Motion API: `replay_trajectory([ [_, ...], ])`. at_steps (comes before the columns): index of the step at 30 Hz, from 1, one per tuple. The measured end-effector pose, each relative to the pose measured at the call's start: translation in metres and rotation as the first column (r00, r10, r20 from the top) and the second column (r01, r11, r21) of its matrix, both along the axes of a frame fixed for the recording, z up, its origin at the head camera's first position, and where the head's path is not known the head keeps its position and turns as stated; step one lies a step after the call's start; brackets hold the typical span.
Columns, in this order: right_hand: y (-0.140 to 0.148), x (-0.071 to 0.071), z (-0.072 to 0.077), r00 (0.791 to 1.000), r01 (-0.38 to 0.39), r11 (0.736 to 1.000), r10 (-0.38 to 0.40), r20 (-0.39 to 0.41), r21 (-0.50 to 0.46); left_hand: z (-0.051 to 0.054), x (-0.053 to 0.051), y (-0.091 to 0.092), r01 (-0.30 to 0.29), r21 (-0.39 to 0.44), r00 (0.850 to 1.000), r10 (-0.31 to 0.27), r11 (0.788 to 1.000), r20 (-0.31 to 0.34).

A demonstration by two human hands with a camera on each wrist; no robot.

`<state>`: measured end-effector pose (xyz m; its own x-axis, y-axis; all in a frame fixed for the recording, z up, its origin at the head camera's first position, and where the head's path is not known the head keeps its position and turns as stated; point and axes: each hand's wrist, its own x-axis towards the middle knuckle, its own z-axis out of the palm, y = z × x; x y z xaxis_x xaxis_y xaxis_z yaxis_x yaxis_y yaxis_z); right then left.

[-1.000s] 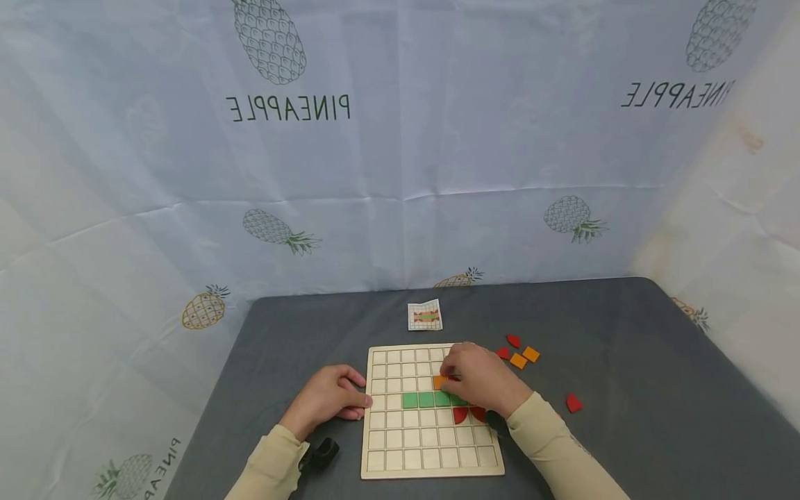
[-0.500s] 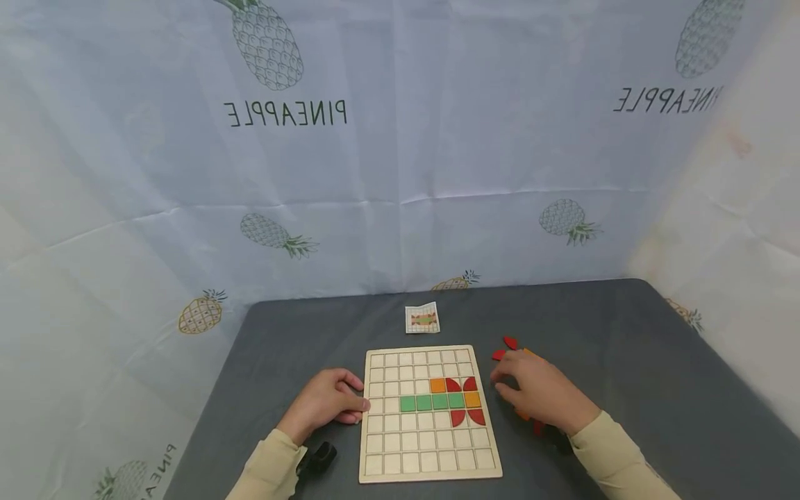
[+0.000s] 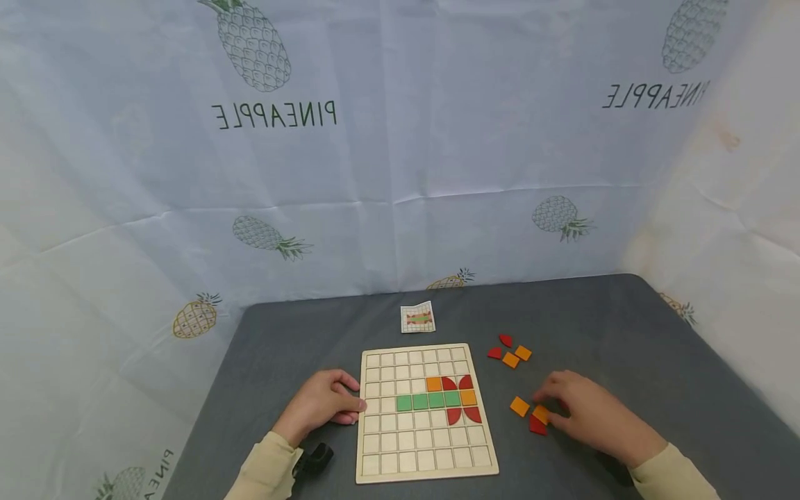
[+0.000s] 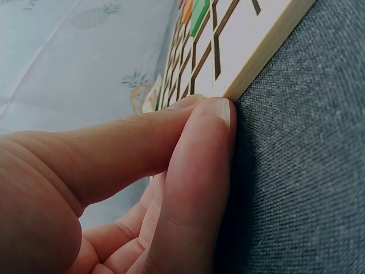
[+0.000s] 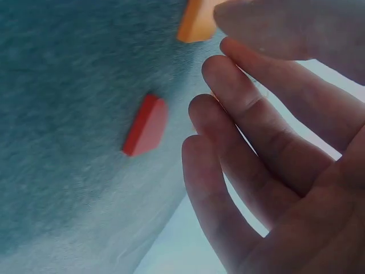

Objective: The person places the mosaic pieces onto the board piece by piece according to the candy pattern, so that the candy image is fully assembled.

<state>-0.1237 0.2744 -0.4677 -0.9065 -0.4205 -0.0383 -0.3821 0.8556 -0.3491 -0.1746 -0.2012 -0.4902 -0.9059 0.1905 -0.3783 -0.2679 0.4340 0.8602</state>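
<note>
Wooden board (image 3: 405, 440), pale, gridded (corners rounded)

The board (image 3: 406, 441) was pale tan, darkly gridded; its tiles (image 3: 436, 400) were green, orange and red; the surface (image 3: 300, 340) was dark grey; the pale cloth (image 3: 369, 153) was pineapple-printed.

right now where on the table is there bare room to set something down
The table is bare left of the card, beyond the left hand, and right of the far orange squares, beyond the right hand. On the board, the two farthest and two nearest rows are free. Crowded: between board and right hand, where orange squares and red pieces lie.
</note>
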Motion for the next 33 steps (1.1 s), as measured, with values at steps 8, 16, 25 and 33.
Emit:
replay_trajectory([
  [8,0.004,0.003,-0.005,1.000,0.008,1.000,-0.008,0.012,0.009,-0.003,0.001,-0.001,0.004,0.008,1.000,-0.004,1.000,0.002],
  [16,0.009,0.001,-0.007,1.000,0.028,0.999,-0.028,0.003,0.014,-0.003,0.000,0.000,0.002,0.006,1.000,-0.002,1.000,0.001],
  [25,0.012,-0.005,-0.005,0.999,0.027,1.000,-0.027,-0.037,0.000,-0.002,0.000,0.001,-0.009,-0.007,1.000,0.009,1.000,-0.002],
  [33,-0.020,-0.016,0.004,0.998,0.009,1.000,-0.010,-0.069,-0.013,-0.002,0.000,0.001,-0.012,-0.015,1.000,0.011,1.000,-0.006],
])
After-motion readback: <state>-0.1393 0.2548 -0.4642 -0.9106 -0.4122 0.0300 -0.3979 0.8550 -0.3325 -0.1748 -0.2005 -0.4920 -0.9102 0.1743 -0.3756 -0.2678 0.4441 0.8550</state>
